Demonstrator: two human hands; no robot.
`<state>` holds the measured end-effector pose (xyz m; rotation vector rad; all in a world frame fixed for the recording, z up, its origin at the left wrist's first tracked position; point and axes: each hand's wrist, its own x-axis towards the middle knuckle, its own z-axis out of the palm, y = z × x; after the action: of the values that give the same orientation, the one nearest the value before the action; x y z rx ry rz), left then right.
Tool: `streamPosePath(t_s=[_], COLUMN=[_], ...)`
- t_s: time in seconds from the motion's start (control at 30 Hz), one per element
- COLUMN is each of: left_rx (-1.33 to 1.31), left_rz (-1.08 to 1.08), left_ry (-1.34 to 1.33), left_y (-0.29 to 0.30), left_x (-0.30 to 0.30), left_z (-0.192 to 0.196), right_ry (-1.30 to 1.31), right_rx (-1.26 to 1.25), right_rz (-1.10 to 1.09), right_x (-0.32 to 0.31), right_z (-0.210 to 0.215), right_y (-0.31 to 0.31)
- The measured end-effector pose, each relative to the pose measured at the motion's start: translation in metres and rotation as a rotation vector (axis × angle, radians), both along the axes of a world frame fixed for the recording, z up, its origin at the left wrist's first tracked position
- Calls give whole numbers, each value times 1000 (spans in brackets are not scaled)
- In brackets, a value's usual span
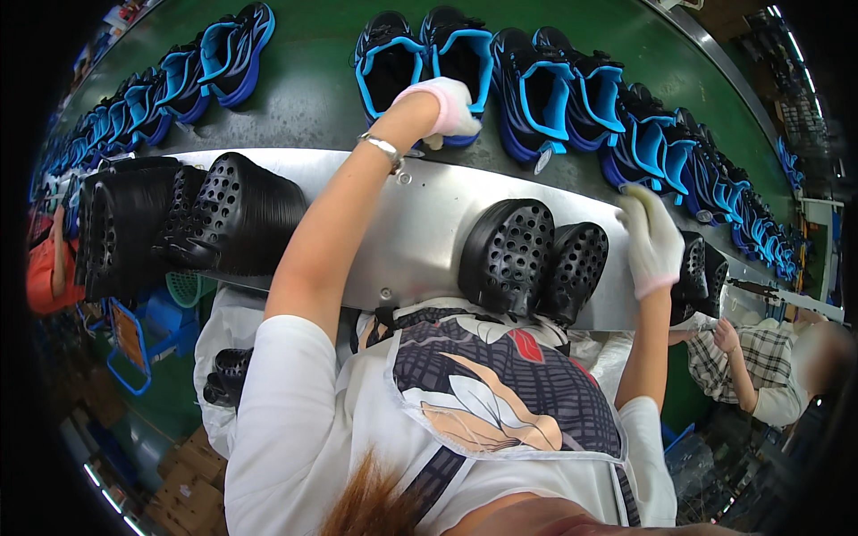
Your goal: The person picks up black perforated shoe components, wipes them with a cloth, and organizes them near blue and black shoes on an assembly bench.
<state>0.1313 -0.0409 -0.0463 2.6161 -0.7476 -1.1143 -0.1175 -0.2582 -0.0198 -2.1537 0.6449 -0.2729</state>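
Observation:
In a white glove with a pink cuff, my left hand (pixel 449 111) is at the heel of a black and blue sneaker (pixel 461 59), its fingers curled over the heel edge and partly hidden. Beside it stands another black sneaker (pixel 388 71) with a bright blue collar lining. My right hand (pixel 651 239), also gloved, is raised above the metal ledge near the heels of several sneakers (pixel 639 147) on the right. Its fingers are stretched out, thumb apart, and nothing shows in them. Black clogs with holes (pixel 514 250) stand on the ledge between my forearms.
More sneakers (pixel 237 58) line the green conveyor belt (pixel 313 36) to far left and right. The metal ledge (pixel 402 232) runs along its near side. Black clogs (pixel 237 210) are stacked at left, others (pixel 697 268) at right. A person in a checked top (pixel 746 362) is at right.

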Motion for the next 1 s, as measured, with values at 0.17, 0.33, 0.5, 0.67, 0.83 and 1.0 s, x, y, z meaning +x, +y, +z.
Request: streamPosePath(t_s=[0.17, 0.33, 0.5, 0.67, 0.83, 1.0], left_rx=[-231, -294, 96, 109, 159, 217], left_rz=[-85, 287, 289, 258, 291, 428], left_ry=[-344, -771, -529, -364, -574, -747], left_y=[32, 49, 42, 41, 83, 104], left_x=[-21, -18, -1, 37, 88, 92], left_z=[-9, 11, -11, -11, -12, -7], right_ry=[27, 160, 91, 64, 65, 71], right_rx=[32, -50, -435, -409, -402, -409], right_rz=[-268, -348, -260, -264, -266, -258], right_x=[-90, -118, -106, -104, -104, -104], right_z=[-53, -124, -150, -157, -157, -157], right_y=[-27, -13, -2, -9, -9, -12])
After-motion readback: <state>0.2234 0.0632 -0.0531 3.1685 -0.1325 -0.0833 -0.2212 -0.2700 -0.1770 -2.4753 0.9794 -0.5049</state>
